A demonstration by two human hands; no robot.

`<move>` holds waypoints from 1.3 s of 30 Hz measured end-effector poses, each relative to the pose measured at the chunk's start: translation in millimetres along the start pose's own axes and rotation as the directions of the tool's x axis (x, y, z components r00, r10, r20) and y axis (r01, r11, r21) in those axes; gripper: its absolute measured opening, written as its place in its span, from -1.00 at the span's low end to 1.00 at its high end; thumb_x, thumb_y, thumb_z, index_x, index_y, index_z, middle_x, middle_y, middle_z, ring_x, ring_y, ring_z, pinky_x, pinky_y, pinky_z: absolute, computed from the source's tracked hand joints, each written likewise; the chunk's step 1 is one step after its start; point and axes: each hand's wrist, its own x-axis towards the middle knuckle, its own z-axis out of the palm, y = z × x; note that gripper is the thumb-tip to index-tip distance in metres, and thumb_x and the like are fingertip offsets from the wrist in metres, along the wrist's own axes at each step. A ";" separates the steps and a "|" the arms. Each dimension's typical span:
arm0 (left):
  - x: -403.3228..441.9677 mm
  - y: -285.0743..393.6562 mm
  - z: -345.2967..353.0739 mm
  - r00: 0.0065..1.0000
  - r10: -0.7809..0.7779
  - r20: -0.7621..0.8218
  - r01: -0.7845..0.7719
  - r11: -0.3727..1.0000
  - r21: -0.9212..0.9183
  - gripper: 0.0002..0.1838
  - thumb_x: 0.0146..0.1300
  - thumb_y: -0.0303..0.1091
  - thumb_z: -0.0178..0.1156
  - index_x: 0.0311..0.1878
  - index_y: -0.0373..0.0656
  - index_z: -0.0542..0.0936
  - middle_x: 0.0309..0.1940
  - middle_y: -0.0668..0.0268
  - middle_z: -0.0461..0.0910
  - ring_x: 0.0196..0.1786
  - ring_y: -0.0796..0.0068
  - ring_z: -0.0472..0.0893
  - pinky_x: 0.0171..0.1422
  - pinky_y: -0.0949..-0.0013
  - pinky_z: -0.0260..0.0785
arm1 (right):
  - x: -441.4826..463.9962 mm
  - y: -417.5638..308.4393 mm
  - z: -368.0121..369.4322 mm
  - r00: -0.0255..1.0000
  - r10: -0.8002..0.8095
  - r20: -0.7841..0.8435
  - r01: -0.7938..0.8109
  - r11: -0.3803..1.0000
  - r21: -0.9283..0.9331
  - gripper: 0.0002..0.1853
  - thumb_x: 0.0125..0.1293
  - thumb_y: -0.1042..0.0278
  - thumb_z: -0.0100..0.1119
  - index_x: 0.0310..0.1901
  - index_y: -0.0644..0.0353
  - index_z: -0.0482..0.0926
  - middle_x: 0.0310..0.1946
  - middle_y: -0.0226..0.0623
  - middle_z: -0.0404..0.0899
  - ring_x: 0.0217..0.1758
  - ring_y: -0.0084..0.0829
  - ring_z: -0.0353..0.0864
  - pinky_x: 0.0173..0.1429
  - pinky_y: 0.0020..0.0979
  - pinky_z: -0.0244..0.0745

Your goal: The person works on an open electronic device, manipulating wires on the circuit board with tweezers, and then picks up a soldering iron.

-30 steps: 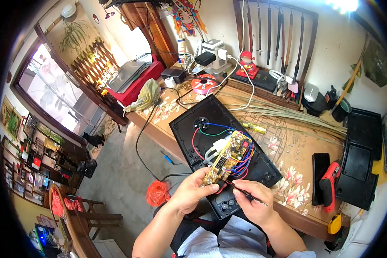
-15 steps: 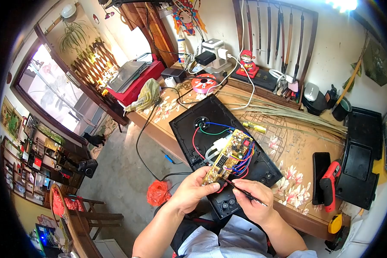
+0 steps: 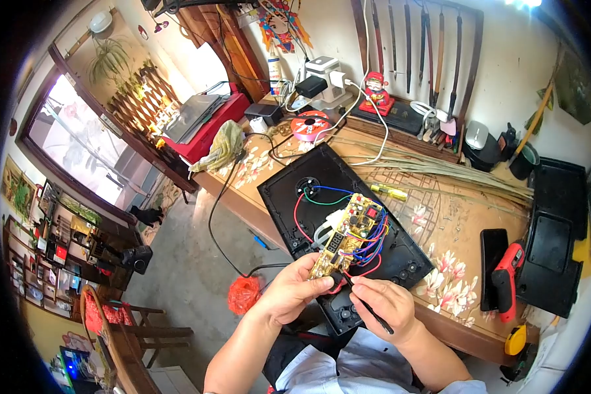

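My left hand (image 3: pixel 297 287) grips the lower end of a yellow circuit board (image 3: pixel 352 228), thumb on its face. The board carries a digit display, small components and a bundle of blue, red and yellow wires (image 3: pixel 374 241). My right hand (image 3: pixel 389 303) is closed around slim black tweezers (image 3: pixel 376 317). Their tip is close to the board's lower edge, near my left thumb; whether it touches cannot be made out. Beneath the board lies an open black plastic casing (image 3: pixel 284 186), tilted over the table's front edge, with red, green and blue wires inside.
On the table (image 3: pixel 463 230) are a yellow screwdriver (image 3: pixel 389 192), long dry stalks (image 3: pixel 433 174), a black phone (image 3: pixel 492 269), a red-and-black handheld device (image 3: pixel 505 282) and a pink ribbon spool (image 3: pixel 310 125). A black cable (image 3: pixel 211 223) hangs past the edge near a red bag (image 3: pixel 244 295).
The tweezers' rear end has swung down and toward me as my right hand rotated slightly. My left hand still holds the board in nearly the same place. The view has shifted a little.
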 end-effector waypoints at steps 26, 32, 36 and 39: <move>0.9 0.9 -0.6 1.000 -0.009 0.026 0.010 1.000 -0.018 -0.57 0.29 -0.50 0.23 0.21 -0.26 0.40 0.00 0.30 0.59 0.04 0.53 0.58 0.18 0.43 0.41 | -1.2 2.2 1.2 0.997 0.055 -0.061 -0.052 0.997 0.051 -0.66 -0.01 0.60 0.42 -0.15 0.27 0.57 -0.22 -0.14 0.68 -0.27 -0.25 0.71 -0.21 -0.39 0.62; 0.4 2.2 1.3 0.999 -0.008 0.031 0.009 1.000 -0.011 -0.53 0.28 -0.48 0.24 0.23 -0.26 0.38 0.01 0.32 0.57 0.05 0.55 0.56 0.20 0.44 0.39 | -1.9 4.4 2.4 0.995 0.064 -0.070 -0.060 0.996 0.063 -0.66 -0.02 0.61 0.41 -0.15 0.28 0.58 -0.23 -0.14 0.68 -0.28 -0.25 0.71 -0.22 -0.39 0.62; 0.2 1.9 1.7 1.000 -0.010 0.022 0.010 1.000 -0.002 -0.52 0.28 -0.49 0.24 0.25 -0.27 0.37 0.02 0.33 0.57 0.06 0.57 0.55 0.21 0.45 0.39 | -1.5 3.5 2.1 0.995 0.067 -0.068 -0.062 0.996 0.063 -0.67 -0.02 0.61 0.41 -0.16 0.28 0.59 -0.23 -0.14 0.68 -0.29 -0.25 0.71 -0.23 -0.38 0.62; -0.4 2.1 2.3 1.000 -0.007 0.009 0.007 1.000 0.000 -0.52 0.28 -0.50 0.23 0.25 -0.27 0.37 0.02 0.34 0.57 0.05 0.58 0.55 0.20 0.45 0.38 | -1.5 3.3 1.9 0.995 0.067 -0.067 -0.063 0.996 0.063 -0.68 -0.01 0.60 0.41 -0.16 0.28 0.59 -0.23 -0.14 0.68 -0.29 -0.25 0.71 -0.23 -0.38 0.62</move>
